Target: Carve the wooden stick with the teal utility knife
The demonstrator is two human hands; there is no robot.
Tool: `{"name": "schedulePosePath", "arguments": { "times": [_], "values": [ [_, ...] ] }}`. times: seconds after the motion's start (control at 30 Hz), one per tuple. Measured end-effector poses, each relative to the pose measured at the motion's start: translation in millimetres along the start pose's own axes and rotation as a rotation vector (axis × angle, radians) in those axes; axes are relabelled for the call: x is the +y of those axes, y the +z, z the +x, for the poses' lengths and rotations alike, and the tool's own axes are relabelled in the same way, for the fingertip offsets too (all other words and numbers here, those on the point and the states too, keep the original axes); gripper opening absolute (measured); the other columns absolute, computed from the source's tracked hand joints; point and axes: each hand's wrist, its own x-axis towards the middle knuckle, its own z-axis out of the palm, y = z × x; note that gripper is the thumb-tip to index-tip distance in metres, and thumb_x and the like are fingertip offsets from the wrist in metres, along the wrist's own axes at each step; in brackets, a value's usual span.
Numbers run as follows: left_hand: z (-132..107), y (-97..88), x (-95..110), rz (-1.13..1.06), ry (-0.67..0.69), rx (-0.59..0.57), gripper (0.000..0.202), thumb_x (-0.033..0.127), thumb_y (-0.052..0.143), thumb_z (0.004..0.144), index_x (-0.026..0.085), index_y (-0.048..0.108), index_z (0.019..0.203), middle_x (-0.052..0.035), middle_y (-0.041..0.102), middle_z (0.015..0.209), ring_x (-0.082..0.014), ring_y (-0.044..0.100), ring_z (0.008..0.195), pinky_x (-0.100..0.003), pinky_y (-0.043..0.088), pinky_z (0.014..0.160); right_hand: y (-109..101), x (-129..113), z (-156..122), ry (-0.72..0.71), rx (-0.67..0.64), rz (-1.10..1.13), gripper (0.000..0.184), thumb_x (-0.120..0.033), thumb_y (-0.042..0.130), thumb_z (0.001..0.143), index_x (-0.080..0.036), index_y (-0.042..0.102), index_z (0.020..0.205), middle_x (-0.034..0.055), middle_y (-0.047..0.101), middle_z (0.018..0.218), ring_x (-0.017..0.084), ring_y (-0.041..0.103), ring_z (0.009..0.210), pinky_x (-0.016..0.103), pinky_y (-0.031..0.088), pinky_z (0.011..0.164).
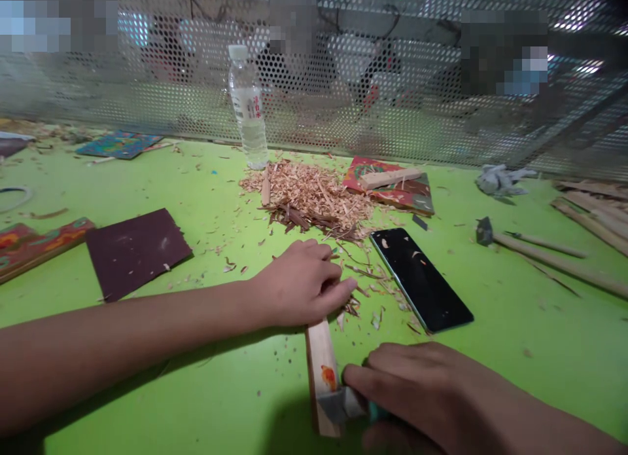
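A narrow wooden strip [324, 376] with an orange paint spot lies lengthwise on the green table in front of me. My left hand [304, 281] is closed over its far end and presses it against the tabletop. In my right hand [417, 389] is a green-handled knife [336, 406], its flat grey blade resting across the near part of the strip. The fingers wrap the handle, so most of it is hidden. A dark phone [422, 278] dusted with chips lies between and beyond the two hands.
Ahead are a heap of wood shavings [314, 193], a water bottle [248, 114] and a painted board [392, 196]. Brown sandpaper [137, 252] lies left; a hammer-like tool [540, 252] and crumpled grey cloth [500, 180] right. A perforated metal screen [171, 101] borders the table [220, 402].
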Motion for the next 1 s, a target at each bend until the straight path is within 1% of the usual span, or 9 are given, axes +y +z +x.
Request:
{"name": "schedulePosePath", "arguments": {
  "times": [0.07,0.17,0.3,0.43,0.5,0.67,0.77,0.93,1.0],
  "values": [
    [-0.2,0.4,-0.2,0.007,-0.004,-0.01,0.048,0.039,0.044,0.106,0.017,0.072,0.074,-0.0051,0.057,0.076,-0.0209,0.054,0.076,-0.037,0.043,0.08,2.6,2.5,-1.2,0.029,0.026,-0.013,0.011,-0.03,0.072,0.097,-0.022,0.066,0.095,-0.0007,0.07,0.08,0.019,0.064,0.069,0.03,0.039,0.061],
    [0.2,0.6,-0.6,0.007,0.002,-0.02,0.047,0.036,0.043,0.106,0.017,0.073,0.075,-0.0053,0.057,0.076,-0.021,0.054,0.077,-0.038,0.044,0.082,2.9,5.9,-2.2,0.05,0.035,-0.024,0.017,-0.036,0.07,0.099,-0.023,0.062,0.092,-0.0012,0.069,0.08,0.019,0.062,0.068,0.03,0.036,0.061],
    [0.9,1.8,-0.3,0.013,-0.006,-0.012,0.047,0.034,0.04,0.106,0.016,0.073,0.077,-0.0056,0.057,0.076,-0.0208,0.053,0.075,-0.039,0.044,0.081,-1.9,5.2,-0.4,0.03,0.0,-0.009,0.019,-0.031,0.063,0.102,-0.023,0.058,0.085,-0.0025,0.066,0.078,0.016,0.057,0.066,0.029,0.032,0.058],
    [1.5,3.0,-0.6,0.018,-0.013,-0.009,0.049,0.031,0.036,0.107,0.016,0.071,0.077,-0.0062,0.058,0.077,-0.0216,0.053,0.075,-0.04,0.044,0.081,-4.4,3.5,1.1,0.018,-0.029,0.017,0.012,-0.027,0.061,0.102,-0.024,0.063,0.091,-0.0018,0.066,0.081,0.016,0.058,0.068,0.03,0.033,0.059],
    [1.9,2.9,-0.5,0.019,-0.015,-0.015,0.051,0.03,0.032,0.109,0.016,0.07,0.078,-0.0067,0.06,0.078,-0.0222,0.053,0.076,-0.041,0.043,0.082,-4.2,3.8,0.4,0.006,-0.035,0.031,0.012,-0.029,0.061,0.103,-0.024,0.065,0.093,-0.0017,0.066,0.081,0.016,0.058,0.067,0.03,0.033,0.059],
    [1.7,4.4,1.1,0.012,-0.052,-0.032,0.055,0.032,0.025,0.113,0.015,0.068,0.083,-0.0066,0.061,0.082,-0.0216,0.051,0.078,-0.04,0.043,0.082,-2.7,3.6,-1.1,0.035,-0.042,0.027,0.028,-0.043,0.047,0.111,-0.026,0.062,0.093,-0.0026,0.064,0.081,0.015,0.055,0.066,0.031,0.03,0.057],
    [1.1,7.2,1.5,0.003,-0.07,-0.024,0.056,0.034,0.023,0.113,0.015,0.066,0.085,-0.0067,0.06,0.084,-0.0218,0.051,0.079,-0.04,0.043,0.082,-1.7,2.5,-0.2,0.048,-0.054,0.019,0.031,-0.043,0.043,0.112,-0.027,0.061,0.093,-0.0029,0.064,0.082,0.015,0.055,0.067,0.031,0.031,0.059],
    [0.5,8.7,1.6,-0.008,-0.084,-0.017,0.055,0.034,0.022,0.113,0.015,0.065,0.085,-0.0071,0.06,0.085,-0.0221,0.051,0.08,-0.04,0.043,0.082,1.7,0.9,1.3,0.068,-0.061,0.019,0.033,-0.043,0.045,0.111,-0.025,0.058,0.088,-0.0027,0.063,0.08,0.014,0.054,0.065,0.03,0.03,0.058],
    [0.4,8.3,2.1,-0.008,-0.088,-0.016,0.055,0.034,0.021,0.113,0.015,0.065,0.085,-0.0072,0.06,0.085,-0.0223,0.051,0.079,-0.041,0.043,0.082,3.1,-0.7,2.9,0.067,-0.052,0.002,0.03,-0.039,0.046,0.11,-0.024,0.058,0.087,-0.0023,0.064,0.08,0.015,0.055,0.065,0.03,0.029,0.057]
  ]
}}
